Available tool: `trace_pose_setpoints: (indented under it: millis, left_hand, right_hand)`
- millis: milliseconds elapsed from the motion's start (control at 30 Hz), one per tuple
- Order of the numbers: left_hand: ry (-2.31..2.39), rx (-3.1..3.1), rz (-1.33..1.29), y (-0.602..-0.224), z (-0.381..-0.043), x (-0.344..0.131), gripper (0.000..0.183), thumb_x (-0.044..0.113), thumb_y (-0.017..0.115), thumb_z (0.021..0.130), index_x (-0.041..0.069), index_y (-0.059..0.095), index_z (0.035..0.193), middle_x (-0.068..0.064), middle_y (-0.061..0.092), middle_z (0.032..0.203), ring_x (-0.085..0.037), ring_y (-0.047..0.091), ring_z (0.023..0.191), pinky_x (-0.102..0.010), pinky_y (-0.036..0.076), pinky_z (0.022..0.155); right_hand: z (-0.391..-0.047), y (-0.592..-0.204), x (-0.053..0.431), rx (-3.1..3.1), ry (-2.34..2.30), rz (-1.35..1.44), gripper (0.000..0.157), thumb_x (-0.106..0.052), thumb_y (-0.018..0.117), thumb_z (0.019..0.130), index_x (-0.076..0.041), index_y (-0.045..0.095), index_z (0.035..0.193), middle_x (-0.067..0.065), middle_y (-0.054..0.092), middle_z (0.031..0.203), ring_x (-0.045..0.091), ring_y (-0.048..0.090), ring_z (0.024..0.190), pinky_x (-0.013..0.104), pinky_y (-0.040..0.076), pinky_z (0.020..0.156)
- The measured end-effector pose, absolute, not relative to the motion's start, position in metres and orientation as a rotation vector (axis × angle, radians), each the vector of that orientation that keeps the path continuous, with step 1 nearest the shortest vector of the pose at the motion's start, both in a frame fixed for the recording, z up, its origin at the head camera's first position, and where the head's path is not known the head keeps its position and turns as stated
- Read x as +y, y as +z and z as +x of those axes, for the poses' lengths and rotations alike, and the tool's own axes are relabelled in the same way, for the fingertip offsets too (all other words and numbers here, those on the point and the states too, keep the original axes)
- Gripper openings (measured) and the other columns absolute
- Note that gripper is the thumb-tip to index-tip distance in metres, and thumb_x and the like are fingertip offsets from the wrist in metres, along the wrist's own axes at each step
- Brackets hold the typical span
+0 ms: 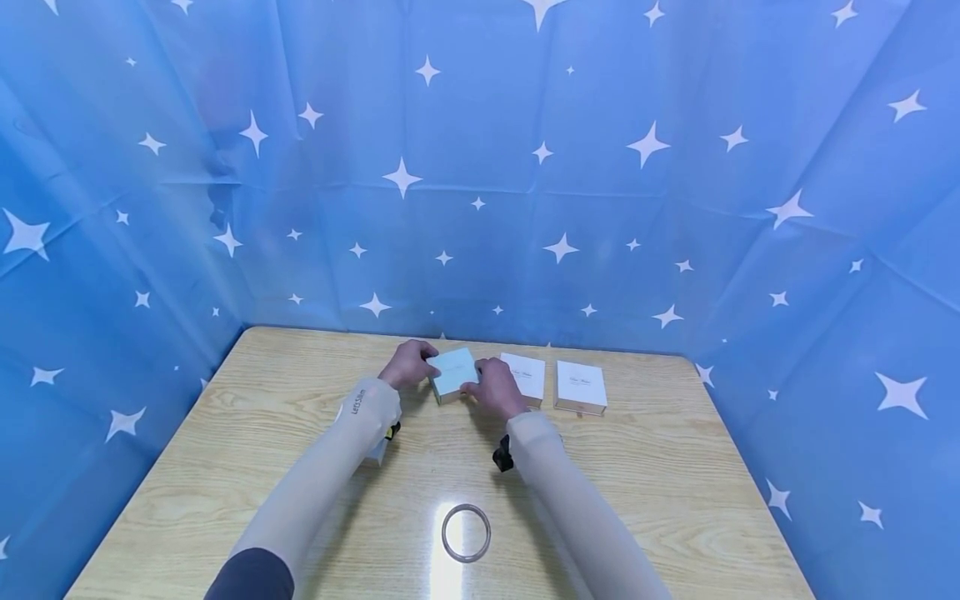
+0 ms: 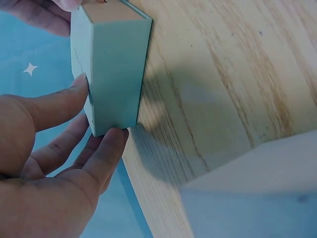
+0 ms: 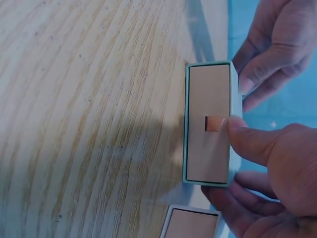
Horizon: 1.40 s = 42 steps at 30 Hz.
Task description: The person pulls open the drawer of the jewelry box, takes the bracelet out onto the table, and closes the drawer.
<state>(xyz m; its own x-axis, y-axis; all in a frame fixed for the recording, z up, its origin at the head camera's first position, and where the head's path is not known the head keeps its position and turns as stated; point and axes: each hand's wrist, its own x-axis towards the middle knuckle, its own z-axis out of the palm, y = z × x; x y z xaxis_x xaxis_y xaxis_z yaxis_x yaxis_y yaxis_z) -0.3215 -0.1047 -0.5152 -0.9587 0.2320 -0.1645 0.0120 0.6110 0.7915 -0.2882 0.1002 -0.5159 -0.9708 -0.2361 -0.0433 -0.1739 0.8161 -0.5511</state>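
A small mint-green box (image 1: pixel 453 373) with a peach front panel lies near the far edge of the table, between both hands. My left hand (image 1: pixel 408 364) grips its left end, the thumb (image 2: pixel 64 104) on the lid and the fingers against the end face. From the other side my right hand (image 1: pixel 498 388) holds the right end, its thumb (image 3: pixel 242 136) at the edge of the top near a small ribbon tab (image 3: pixel 215 124) on the front panel. The box's back side is hidden in the head view.
Two white boxes, one (image 1: pixel 525 377) close beside my right hand and another (image 1: pixel 580 386) farther right, lie along the back. A pale box (image 1: pixel 377 452) is partly hidden under my left forearm. Nearer me lies a round bangle (image 1: pixel 466 533). A blue starry curtain (image 1: pixel 480 167) surrounds the wooden table (image 1: pixel 660 483).
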Motion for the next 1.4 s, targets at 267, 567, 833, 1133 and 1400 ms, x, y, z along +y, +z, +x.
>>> trace_pose_setpoints:
  millis: [267, 567, 833, 1133, 1400]
  left_hand:
    - [1.240, 2.582, 0.170, -0.516, -0.317, -0.107, 0.047, 0.006, 0.073, 0.093, -0.004, 0.060, 0.137, -0.023, 0.060, 0.138, -0.037, 0.058, 0.128, -0.047, 0.053, 0.102]
    - [1.259, 2.589, 0.148, -0.514, -0.305, -0.109, 0.048, 0.006, 0.077, 0.088, -0.005, 0.062, 0.132, -0.022, 0.064, 0.132, -0.034, 0.062, 0.121, -0.045, 0.054, 0.103]
    - [1.210, 2.630, 0.158, -0.512, -0.293, -0.109, 0.046, 0.007, 0.080, 0.086, -0.005, 0.064, 0.128, -0.021, 0.065, 0.126, -0.033, 0.063, 0.115, -0.043, 0.055, 0.099]
    - [1.098, 2.652, 0.189, -0.508, -0.279, -0.106, 0.054, 0.008, 0.083, 0.083, -0.006, 0.062, 0.131, -0.022, 0.065, 0.122, -0.032, 0.064, 0.108, -0.044, 0.055, 0.095]
    - [1.048, 2.668, 0.190, -0.502, -0.258, -0.099, 0.060, 0.009, 0.086, 0.081, -0.008, 0.060, 0.132, -0.023, 0.065, 0.125, -0.032, 0.064, 0.110, -0.046, 0.053, 0.098]
  right_hand:
    - [-0.288, -0.517, 0.102, 2.899, -0.807, -0.385, 0.036, -0.029, 0.077, 0.092, -0.003, 0.071, 0.116, 0.014, 0.065, 0.104, 0.022, 0.056, 0.087, 0.035, 0.044, 0.071]
    - [-0.287, -0.518, 0.105, 2.862, -0.825, -0.477, 0.030, -0.028, 0.077, 0.092, -0.006, 0.072, 0.113, 0.012, 0.065, 0.103, 0.021, 0.054, 0.085, 0.036, 0.043, 0.072]
    - [-0.283, -0.516, 0.108, 2.813, -0.830, -0.503, 0.044, -0.023, 0.076, 0.094, -0.005, 0.067, 0.132, 0.017, 0.067, 0.126, 0.027, 0.064, 0.108, 0.042, 0.055, 0.090]
    - [-0.280, -0.510, 0.111, 2.758, -0.809, -0.559, 0.050, -0.019, 0.076, 0.093, -0.002, 0.063, 0.138, 0.019, 0.066, 0.134, 0.032, 0.063, 0.121, 0.046, 0.054, 0.101]
    - [-0.275, -0.510, 0.116, 2.710, -0.799, -0.586, 0.051, -0.016, 0.074, 0.094, -0.004, 0.060, 0.142, 0.016, 0.066, 0.134, 0.029, 0.064, 0.119, 0.043, 0.054, 0.101]
